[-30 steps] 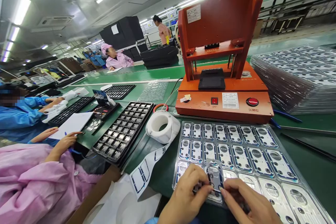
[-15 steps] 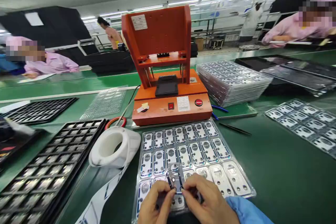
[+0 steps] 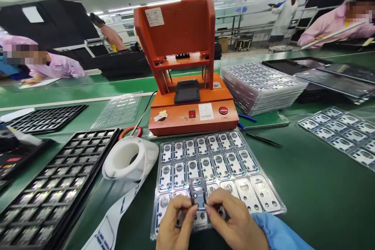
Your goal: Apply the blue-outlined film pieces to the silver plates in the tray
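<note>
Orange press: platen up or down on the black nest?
Up. On the orange benchtop press, the upper orange crossbar sits well above the black nest block; bare guide rods show in the gap between them.

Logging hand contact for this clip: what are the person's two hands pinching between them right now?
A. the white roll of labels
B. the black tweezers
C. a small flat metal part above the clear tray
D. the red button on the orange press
C: the left hand and right hand both grip the small metal part by its edges, just above the clear tray.
</note>
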